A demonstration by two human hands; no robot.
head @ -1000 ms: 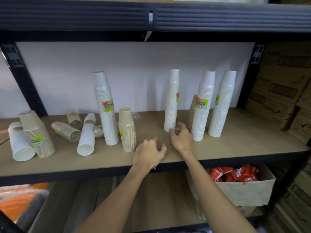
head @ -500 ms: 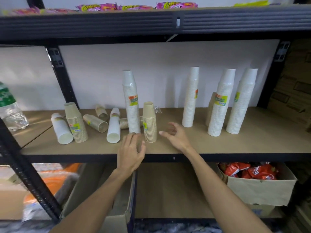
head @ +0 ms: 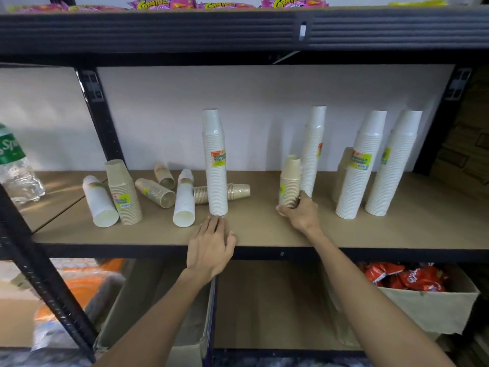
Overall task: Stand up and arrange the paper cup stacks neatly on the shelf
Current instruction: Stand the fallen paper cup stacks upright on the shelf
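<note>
Right hand is wrapped around the bottom of a short brown cup stack, held upright in the middle right of the frame, just in front of a tall white stack; left hand is flat with straight fingers over the shelf front edge, fingertips right at the base of another tall white cup stack, can't tell if they touch. Bare board between those two, so decent room there; two more white stacks stand at right. Left side is cramped with toppled stacks lying near the edge. White wall behind; water bottle at far left; cardboard box at lower right.
</note>
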